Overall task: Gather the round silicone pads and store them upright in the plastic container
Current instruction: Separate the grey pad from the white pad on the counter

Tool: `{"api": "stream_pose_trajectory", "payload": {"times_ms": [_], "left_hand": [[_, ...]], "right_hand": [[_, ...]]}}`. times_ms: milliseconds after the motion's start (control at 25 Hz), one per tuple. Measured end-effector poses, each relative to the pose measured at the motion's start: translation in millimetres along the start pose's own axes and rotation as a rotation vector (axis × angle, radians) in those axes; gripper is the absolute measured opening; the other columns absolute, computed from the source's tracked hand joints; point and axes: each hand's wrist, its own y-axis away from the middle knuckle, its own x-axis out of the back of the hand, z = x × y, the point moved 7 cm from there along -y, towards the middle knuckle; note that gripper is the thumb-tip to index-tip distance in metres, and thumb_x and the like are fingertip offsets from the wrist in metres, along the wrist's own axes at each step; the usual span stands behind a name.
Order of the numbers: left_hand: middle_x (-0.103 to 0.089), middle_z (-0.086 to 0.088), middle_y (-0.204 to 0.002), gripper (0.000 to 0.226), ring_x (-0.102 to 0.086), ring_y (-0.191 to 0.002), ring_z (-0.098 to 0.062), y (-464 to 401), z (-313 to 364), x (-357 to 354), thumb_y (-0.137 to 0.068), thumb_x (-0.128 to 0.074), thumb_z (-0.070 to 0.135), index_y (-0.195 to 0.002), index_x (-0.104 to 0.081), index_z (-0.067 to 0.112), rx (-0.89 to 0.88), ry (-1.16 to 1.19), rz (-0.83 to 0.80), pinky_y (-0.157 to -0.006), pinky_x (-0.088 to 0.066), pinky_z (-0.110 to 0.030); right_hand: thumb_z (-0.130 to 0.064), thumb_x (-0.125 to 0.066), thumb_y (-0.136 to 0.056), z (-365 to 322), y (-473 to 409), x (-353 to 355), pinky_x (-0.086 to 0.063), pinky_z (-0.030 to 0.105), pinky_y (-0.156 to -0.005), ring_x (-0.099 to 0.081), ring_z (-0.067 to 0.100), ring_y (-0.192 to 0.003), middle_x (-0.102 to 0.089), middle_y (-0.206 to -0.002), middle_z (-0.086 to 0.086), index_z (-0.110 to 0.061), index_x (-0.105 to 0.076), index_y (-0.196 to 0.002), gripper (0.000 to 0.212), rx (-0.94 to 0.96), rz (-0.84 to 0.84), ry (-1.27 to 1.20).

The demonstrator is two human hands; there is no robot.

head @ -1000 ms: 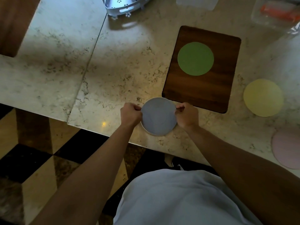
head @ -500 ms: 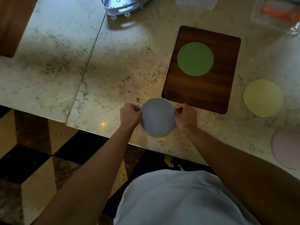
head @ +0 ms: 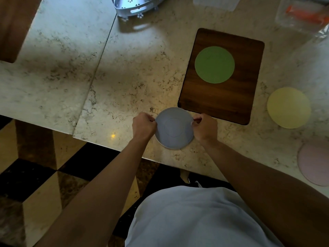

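A round blue-grey silicone pad (head: 174, 128) is held just above the marble counter near its front edge. My left hand (head: 143, 127) pinches its left rim and my right hand (head: 205, 127) pinches its right rim. A green pad (head: 214, 65) lies flat on a dark wooden board (head: 221, 100). A yellow pad (head: 288, 110) lies on the counter to the right, and a pink pad (head: 314, 162) sits at the right edge, partly cut off. A clear plastic container (head: 216, 2) shows at the top edge, mostly out of frame.
A perforated metal rack (head: 135, 6) stands at the back centre. A clear plastic bag with something orange inside (head: 302, 14) lies at the top right. The marble counter (head: 71, 68) has a seam running diagonally. Checkered floor lies below the front edge.
Both hands hold the blue-grey pad much as before; it has only shifted slightly and its surface now faces the camera more fully.
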Motion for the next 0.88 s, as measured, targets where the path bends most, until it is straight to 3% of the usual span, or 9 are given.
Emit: {"api": "stream_pose_trajectory", "payload": {"times_ms": [240,400,560,720,880], "left_hand": [[-0.075,-0.012,-0.079,0.015,-0.068,-0.078,-0.026,0,1,0,-0.075,-0.064,0.007,-0.08,-0.078,0.005,0.018,-0.008,0.008,-0.071,-0.057,-0.035],[-0.071,-0.013,-0.068,0.013,-0.066,-0.066,-0.027,1,1,-1,-0.073,-0.063,0.01,-0.072,-0.073,0.003,0.059,-0.045,0.022,-0.062,-0.056,-0.036],[-0.062,-0.006,-0.061,0.008,-0.055,-0.052,-0.018,3,2,-2,-0.073,-0.065,0.011,-0.065,-0.066,0.013,0.09,-0.048,0.013,-0.056,-0.05,-0.03],[-0.065,-0.008,-0.066,0.008,-0.063,-0.063,-0.023,0,-4,-2,-0.075,-0.067,0.01,-0.068,-0.068,0.012,0.158,0.048,-0.008,-0.063,-0.057,-0.036],[-0.068,-0.011,-0.072,0.009,-0.068,-0.07,-0.026,-2,-7,-5,-0.075,-0.069,0.013,-0.075,-0.072,0.005,0.199,0.093,-0.053,-0.068,-0.059,-0.04]], "right_hand": [[-0.021,-0.069,-0.089,-3,1,5,-0.052,0.034,-0.082,-0.067,0.022,-0.096,-0.073,-0.103,0.007,-0.011,-0.072,-0.101,0.016,-0.019,0.001,0.062],[-0.027,-0.067,-0.091,-7,4,10,-0.054,0.032,-0.074,-0.069,0.024,-0.087,-0.076,-0.093,0.006,-0.014,-0.077,-0.095,0.017,-0.04,-0.007,0.105],[-0.024,-0.065,-0.091,-8,5,10,-0.055,0.036,-0.068,-0.069,0.03,-0.082,-0.074,-0.086,0.013,-0.009,-0.077,-0.087,0.019,-0.097,-0.032,0.13],[-0.018,-0.065,-0.088,-7,4,10,-0.046,0.031,-0.059,-0.066,0.028,-0.071,-0.07,-0.074,0.011,-0.013,-0.067,-0.066,0.023,-0.155,-0.062,0.073],[-0.018,-0.064,-0.085,-3,3,9,-0.032,0.022,-0.045,-0.05,0.018,-0.049,-0.048,-0.05,0.0,-0.017,-0.049,-0.05,0.038,-0.208,-0.1,0.053]]}}
